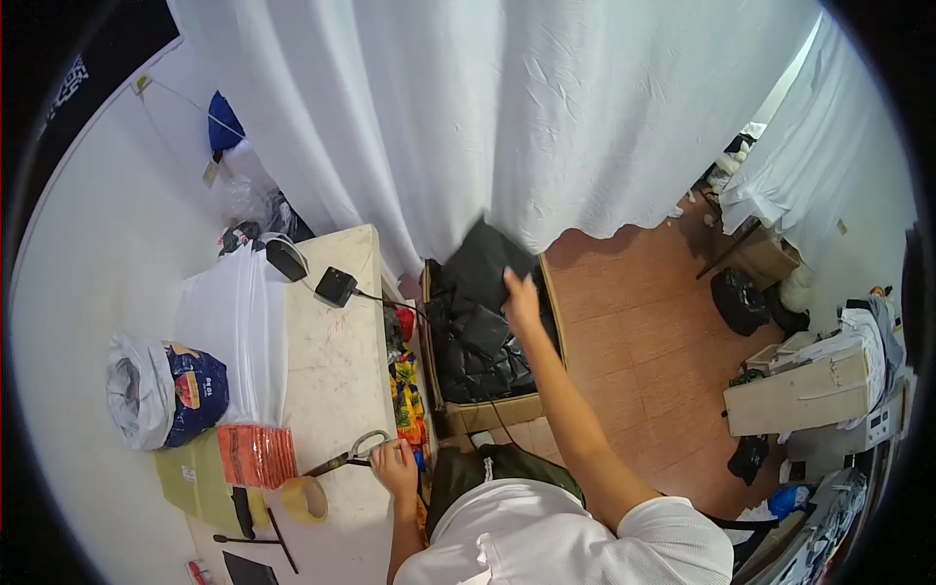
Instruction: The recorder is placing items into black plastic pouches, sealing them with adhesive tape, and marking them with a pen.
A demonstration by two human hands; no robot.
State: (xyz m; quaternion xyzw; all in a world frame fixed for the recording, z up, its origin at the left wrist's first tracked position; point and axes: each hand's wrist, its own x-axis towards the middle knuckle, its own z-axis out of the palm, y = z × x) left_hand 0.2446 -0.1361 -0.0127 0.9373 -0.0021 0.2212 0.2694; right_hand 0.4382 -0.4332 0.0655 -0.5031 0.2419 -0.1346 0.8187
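My right hand grips the edge of a flat black plastic packet. It holds the packet over an open cardboard box, in which several similar black packets lie heaped. At the table's right edge, my left hand is closed at the handle end of a pair of scissors. The scissors lie on the tabletop with their blades pointing left, one finger loop in sight; the other is partly hidden by the fingers.
On the pale table are a tape roll, red packets, a white-and-blue bag and a black adapter with a cable. A white curtain hangs behind the box. Brown tiled floor lies to the right.
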